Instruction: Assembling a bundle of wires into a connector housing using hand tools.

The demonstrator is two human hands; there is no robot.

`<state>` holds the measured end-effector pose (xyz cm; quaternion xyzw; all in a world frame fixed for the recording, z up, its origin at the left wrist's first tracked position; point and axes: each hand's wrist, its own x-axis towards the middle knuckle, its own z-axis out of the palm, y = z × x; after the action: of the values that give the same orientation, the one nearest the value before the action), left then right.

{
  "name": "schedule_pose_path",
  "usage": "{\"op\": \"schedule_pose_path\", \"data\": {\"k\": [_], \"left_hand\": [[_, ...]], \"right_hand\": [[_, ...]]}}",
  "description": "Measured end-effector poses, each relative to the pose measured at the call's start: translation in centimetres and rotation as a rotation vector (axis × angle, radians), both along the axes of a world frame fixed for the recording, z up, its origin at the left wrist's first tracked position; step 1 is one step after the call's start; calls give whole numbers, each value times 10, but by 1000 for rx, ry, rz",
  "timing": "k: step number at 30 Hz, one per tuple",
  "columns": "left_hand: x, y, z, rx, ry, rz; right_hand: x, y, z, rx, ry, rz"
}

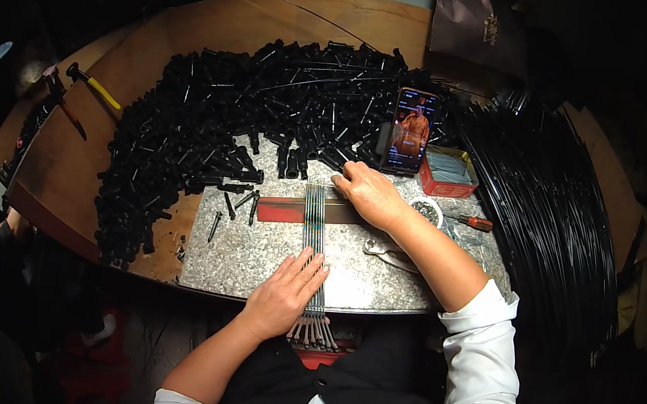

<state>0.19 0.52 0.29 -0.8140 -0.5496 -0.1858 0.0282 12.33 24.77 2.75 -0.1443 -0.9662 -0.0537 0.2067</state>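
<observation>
My left hand (pixel 286 292) lies flat across a row of thin metal rods (pixel 313 225), its fingers stretched out along them. The rods lie side by side over a red-and-brown flat bar (pixel 280 210) and run past the slab's front edge, where their lower ends fan out. Beyond the rods' far ends is my right hand (pixel 370 195), its fingers curled and pressed together beside some black tubular parts (pixel 292 164). What sits between those fingertips is too small to make out. Both hands are over a speckled stone slab (pixel 228 259).
A large heap of black tubular parts (pixel 190 105) covers the table's back and left. A propped phone (pixel 410 132), red tin (pixel 448 188), round white tub (pixel 437 208), screwdriver (pixel 476 222) and metal pliers (pixel 382 250) lie near my right arm. Long black rods (pixel 554 230) fill the right side.
</observation>
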Motion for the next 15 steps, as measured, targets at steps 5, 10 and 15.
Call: {"op": "schedule_pose_path", "data": {"k": [5, 10, 15], "left_hand": [[-1, 1, -3, 6, 29, -1], [0, 0, -2, 5, 19, 4], [0, 1, -1, 3, 13, 0]], "right_hand": [[0, -2, 2, -16, -11, -6], [-1, -7, 6, -7, -17, -3], [-2, -4, 5, -8, -34, -9]]}}
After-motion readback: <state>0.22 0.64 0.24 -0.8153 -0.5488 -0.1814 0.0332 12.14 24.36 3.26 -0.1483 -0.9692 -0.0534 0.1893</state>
